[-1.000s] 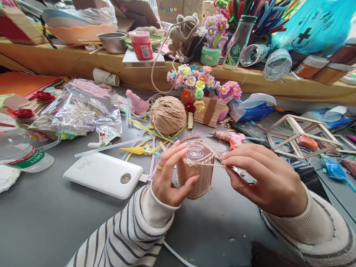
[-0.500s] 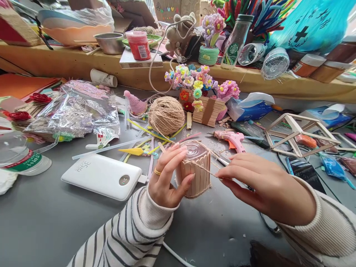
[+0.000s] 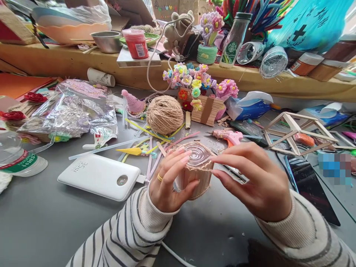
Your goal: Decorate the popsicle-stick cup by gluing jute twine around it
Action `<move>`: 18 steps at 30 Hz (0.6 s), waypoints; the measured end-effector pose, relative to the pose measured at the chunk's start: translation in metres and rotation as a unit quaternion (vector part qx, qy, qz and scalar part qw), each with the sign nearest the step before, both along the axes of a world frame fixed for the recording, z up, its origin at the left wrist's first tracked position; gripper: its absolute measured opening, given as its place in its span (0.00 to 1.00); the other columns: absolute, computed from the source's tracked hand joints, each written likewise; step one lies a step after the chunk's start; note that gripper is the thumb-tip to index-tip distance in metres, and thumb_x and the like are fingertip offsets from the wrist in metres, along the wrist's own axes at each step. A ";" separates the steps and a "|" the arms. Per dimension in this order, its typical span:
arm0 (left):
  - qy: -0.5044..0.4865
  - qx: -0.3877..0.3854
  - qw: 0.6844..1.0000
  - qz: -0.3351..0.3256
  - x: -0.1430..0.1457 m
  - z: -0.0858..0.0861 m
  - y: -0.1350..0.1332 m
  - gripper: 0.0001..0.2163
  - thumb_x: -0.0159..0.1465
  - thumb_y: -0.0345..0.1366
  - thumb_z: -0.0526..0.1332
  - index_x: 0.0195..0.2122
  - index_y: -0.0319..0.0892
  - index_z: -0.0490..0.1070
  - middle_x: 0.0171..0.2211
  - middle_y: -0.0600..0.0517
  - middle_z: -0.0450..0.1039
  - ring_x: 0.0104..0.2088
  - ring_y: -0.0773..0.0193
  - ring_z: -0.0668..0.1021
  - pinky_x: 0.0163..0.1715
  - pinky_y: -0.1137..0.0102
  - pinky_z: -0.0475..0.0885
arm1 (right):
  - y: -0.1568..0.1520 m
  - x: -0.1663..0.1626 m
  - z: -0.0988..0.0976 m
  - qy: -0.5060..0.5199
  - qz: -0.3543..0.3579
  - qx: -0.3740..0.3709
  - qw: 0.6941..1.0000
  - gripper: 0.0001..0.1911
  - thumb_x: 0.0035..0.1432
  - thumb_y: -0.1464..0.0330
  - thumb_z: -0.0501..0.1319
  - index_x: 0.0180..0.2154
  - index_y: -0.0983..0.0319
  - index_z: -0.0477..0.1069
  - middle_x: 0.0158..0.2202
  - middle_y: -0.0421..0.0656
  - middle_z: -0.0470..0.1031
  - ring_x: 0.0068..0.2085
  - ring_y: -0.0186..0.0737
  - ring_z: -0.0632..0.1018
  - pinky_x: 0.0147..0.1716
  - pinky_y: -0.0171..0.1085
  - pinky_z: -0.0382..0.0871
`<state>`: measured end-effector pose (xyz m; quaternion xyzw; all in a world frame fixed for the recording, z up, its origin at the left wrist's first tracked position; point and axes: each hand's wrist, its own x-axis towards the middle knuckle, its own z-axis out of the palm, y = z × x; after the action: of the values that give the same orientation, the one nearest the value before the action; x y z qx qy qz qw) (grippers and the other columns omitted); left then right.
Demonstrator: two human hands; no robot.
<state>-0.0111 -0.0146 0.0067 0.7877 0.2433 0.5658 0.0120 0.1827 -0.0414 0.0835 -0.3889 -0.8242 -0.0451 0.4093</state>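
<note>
My left hand (image 3: 171, 178) is wrapped round a small cup covered in upright craft sticks (image 3: 191, 181), its fingers over the left rim and its thumb across the front. The cup stands base up, showing a clear ringed plastic end (image 3: 196, 155). Twine edges it at top and bottom. At the cup's right rim my right hand (image 3: 250, 181) has index finger and thumb apart, their tips touching or very close to the twine there. Whether a strand lies under those tips is hard to see. Behind the cup sits a ball of jute twine (image 3: 165, 115).
A pink glue gun (image 3: 228, 136) and scissors, partly hidden, lie behind my right hand. Left is a white power bank (image 3: 99, 177); right are a phone (image 3: 311, 189) and a stick frame (image 3: 299, 133). Fuzzy-wire flowers (image 3: 191, 79) and a shelf (image 3: 133, 76) stand at the back.
My right hand has moved left from beside the cup to its rim. The strand it pulled taut no longer shows stretched out. My left hand keeps its hold.
</note>
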 end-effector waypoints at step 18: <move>0.020 0.021 0.999 0.029 0.003 0.000 -0.001 0.18 0.62 0.35 0.62 0.52 0.34 0.63 0.46 0.39 0.74 0.53 0.52 0.75 0.54 0.55 0.72 | -0.004 -0.021 -0.005 -0.012 0.007 0.035 0.999 0.05 0.57 0.75 0.62 0.36 0.65 0.76 0.32 0.46 0.79 0.35 0.41 0.76 0.36 0.41 0.74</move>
<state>-0.0085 -0.0156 0.0070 0.7916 0.2546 0.5549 -0.0260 0.1612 -0.0451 0.0781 -0.3678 -0.8296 -0.0757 0.4132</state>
